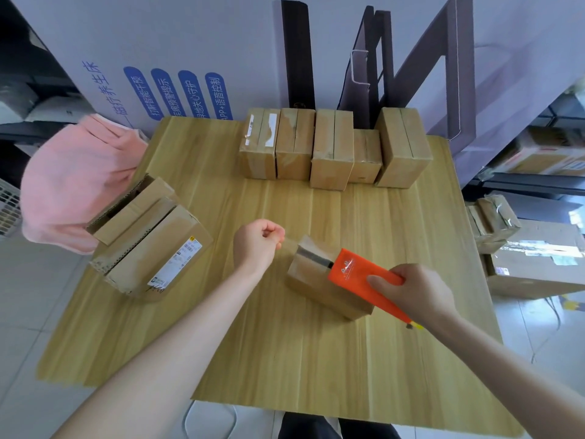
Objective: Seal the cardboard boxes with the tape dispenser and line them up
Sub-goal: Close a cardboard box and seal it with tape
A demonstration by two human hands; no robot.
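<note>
This is a packing and storage room, a small shipping stockroom rather than a home. A plain wood-grain tabletop carries brown cardboard boxes in a row along its far edge. A larger carton with a printed shipping label sits near its left edge, and an orange tape dispenser is over the middle. Beyond the right edge, tape-wrapped parcels and a big carton sit on the pale tiled floor. Behind them, metal shelving holds more cartons. A tall white panel printed with blue Chinese product text stands behind the far edge.
</note>
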